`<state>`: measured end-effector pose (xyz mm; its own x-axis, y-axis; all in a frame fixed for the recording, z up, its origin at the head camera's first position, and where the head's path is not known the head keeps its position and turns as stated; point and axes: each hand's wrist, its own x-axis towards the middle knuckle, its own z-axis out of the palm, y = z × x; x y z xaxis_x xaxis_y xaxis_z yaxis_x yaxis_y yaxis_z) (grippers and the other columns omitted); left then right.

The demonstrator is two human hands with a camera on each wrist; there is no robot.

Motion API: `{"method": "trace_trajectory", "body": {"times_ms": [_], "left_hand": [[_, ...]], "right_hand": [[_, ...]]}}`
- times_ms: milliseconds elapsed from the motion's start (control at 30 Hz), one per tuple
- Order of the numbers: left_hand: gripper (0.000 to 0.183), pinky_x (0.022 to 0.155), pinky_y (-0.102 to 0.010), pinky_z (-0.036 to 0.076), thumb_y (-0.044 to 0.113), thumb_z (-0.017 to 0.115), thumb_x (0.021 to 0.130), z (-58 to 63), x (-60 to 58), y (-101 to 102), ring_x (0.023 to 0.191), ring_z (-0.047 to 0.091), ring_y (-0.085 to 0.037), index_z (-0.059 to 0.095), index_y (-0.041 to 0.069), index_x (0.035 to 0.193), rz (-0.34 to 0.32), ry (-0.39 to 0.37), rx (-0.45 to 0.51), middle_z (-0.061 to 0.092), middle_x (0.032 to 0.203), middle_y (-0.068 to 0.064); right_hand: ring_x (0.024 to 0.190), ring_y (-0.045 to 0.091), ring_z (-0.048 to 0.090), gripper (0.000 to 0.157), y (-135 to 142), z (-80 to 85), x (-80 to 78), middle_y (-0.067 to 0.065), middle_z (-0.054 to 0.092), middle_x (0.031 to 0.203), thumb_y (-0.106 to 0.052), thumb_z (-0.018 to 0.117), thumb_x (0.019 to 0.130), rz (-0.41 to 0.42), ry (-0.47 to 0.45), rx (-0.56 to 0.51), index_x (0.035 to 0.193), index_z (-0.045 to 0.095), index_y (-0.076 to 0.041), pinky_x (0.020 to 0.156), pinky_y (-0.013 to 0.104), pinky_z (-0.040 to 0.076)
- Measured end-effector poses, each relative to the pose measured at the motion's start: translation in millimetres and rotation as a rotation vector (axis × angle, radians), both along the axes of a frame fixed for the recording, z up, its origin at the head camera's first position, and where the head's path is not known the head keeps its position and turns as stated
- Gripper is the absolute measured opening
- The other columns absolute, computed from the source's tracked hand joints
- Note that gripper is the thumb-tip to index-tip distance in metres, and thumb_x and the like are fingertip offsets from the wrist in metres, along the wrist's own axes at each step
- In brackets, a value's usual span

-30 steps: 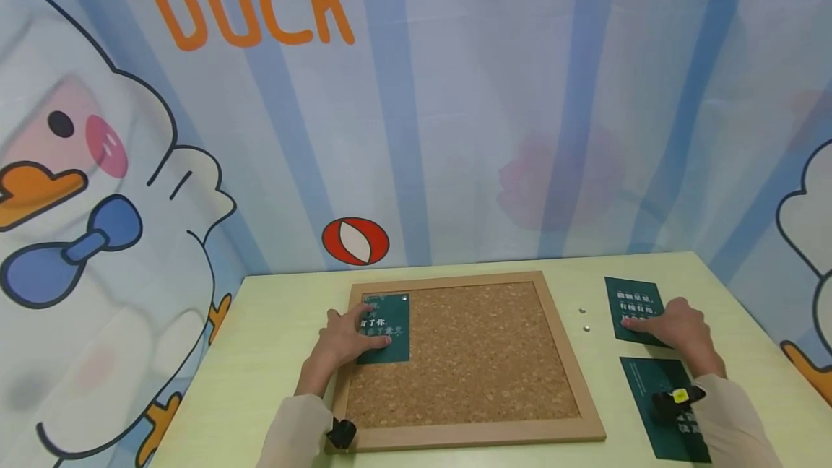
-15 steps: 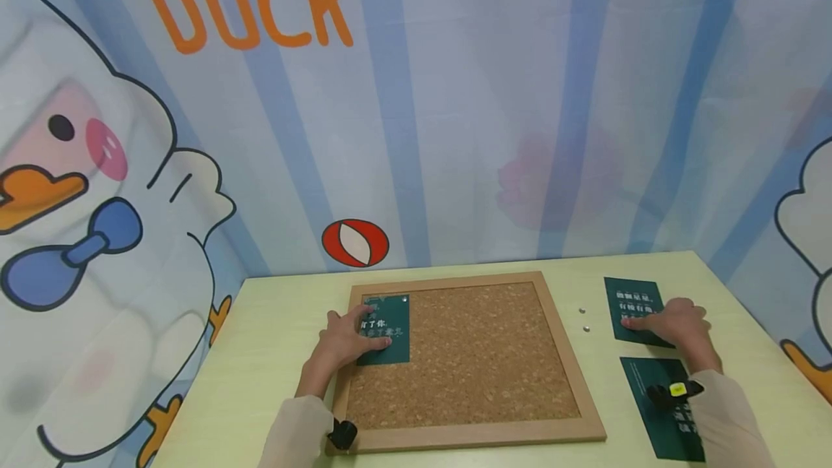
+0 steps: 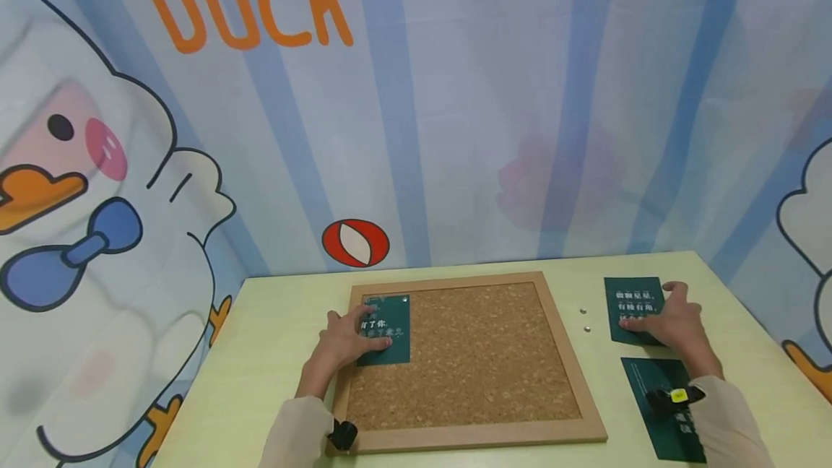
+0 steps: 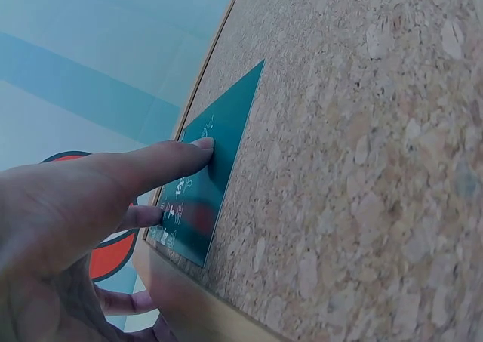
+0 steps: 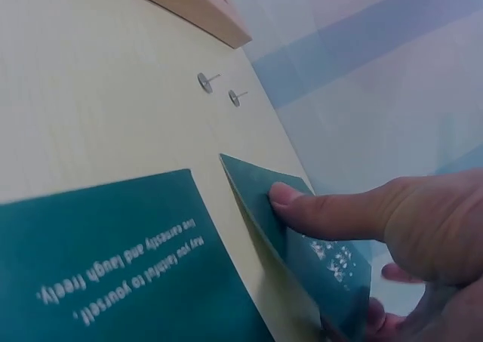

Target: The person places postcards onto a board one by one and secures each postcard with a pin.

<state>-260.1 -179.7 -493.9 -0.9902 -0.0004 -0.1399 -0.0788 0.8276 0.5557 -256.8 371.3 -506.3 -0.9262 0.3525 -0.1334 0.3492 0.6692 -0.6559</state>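
A dark green card [image 3: 398, 316] with white writing lies on the upper left of a wood-framed corkboard [image 3: 487, 352], a pushpin [image 3: 405, 299] in its upper right corner. My left hand [image 3: 341, 341] presses this card with thumb and fingertip, both fairly straight. To the right of the board, my right hand [image 3: 681, 323] pinches a second green card [image 3: 630, 295], thumb on its face and fingers at its right edge. In the right wrist view this card [image 5: 260, 187] is tilted, one edge raised off the table. Its far fingers are partly hidden.
Two loose pushpins, one [image 3: 583, 310] behind the other [image 3: 587, 328], lie on the table [image 3: 227, 381] between board and cards. A third green card [image 3: 656, 378] lies under my right wrist. A printed duck curtain [image 3: 455, 128] hangs behind the table.
My right hand's fingers have shifted toward the second card's right edge, and that card has turned and tilted slightly. My left hand stays on the card on the board.
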Motion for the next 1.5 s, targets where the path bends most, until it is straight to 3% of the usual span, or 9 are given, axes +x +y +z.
{"method": "trace_trajectory", "body": {"times_ms": [233, 467, 733, 1100, 1500], "left_hand": [[0.079, 0.089, -0.075, 0.046, 0.047, 0.087, 0.082, -0.7, -0.9, 1, 0.119, 0.046, -0.059, 0.056, 0.017, 0.148, 0.006, -0.006, -0.003, 0.034, 0.146, -0.038], [0.079, 0.090, -0.076, 0.045, 0.047, 0.087, 0.082, -0.7, -1.4, 1, 0.120, 0.045, -0.059, 0.056, 0.018, 0.148, 0.012, -0.009, 0.000, 0.034, 0.145, -0.037], [0.079, 0.090, -0.076, 0.045, 0.047, 0.088, 0.081, -0.8, -2.0, 1, 0.121, 0.045, -0.059, 0.056, 0.019, 0.148, 0.020, -0.014, -0.004, 0.034, 0.145, -0.036], [0.079, 0.090, -0.076, 0.046, 0.047, 0.088, 0.082, -1.7, -1.6, 1, 0.119, 0.046, -0.057, 0.056, 0.019, 0.148, 0.022, -0.019, 0.002, 0.034, 0.146, -0.037], [0.080, 0.090, -0.074, 0.047, 0.047, 0.088, 0.081, -0.8, -1.5, 1, 0.117, 0.047, -0.055, 0.055, 0.019, 0.149, 0.024, -0.018, 0.000, 0.036, 0.144, -0.036]], "right_hand": [[0.116, 0.066, 0.036, 0.111, 0, 5.0, 0.3, 0.055, 0.020, 0.137, -0.018, 0.084, 0.087, 0.060, 0.017, -0.024, 0.156, 0.002, 0.010, 0.100, 0.078, 0.033], [0.127, 0.066, 0.031, 0.111, 1, 11.2, -0.5, 0.052, 0.020, 0.144, -0.020, 0.080, 0.092, 0.130, -0.054, -0.084, 0.156, -0.005, 0.011, 0.106, 0.075, 0.029], [0.124, 0.066, 0.033, 0.112, 0, 20.9, -0.8, 0.054, 0.021, 0.140, -0.019, 0.077, 0.093, 0.139, -0.013, -0.137, 0.155, -0.012, 0.010, 0.102, 0.074, 0.032], [0.124, 0.064, 0.034, 0.110, -5, 30.5, -1.1, 0.053, 0.020, 0.141, -0.016, 0.078, 0.093, 0.131, 0.016, -0.150, 0.155, -0.009, 0.010, 0.102, 0.073, 0.033], [0.134, 0.065, 0.029, 0.113, -24, 52.2, -4.6, 0.050, 0.016, 0.150, -0.027, 0.079, 0.094, 0.111, 0.075, -0.191, 0.160, -0.007, 0.003, 0.105, 0.075, 0.031]]}}
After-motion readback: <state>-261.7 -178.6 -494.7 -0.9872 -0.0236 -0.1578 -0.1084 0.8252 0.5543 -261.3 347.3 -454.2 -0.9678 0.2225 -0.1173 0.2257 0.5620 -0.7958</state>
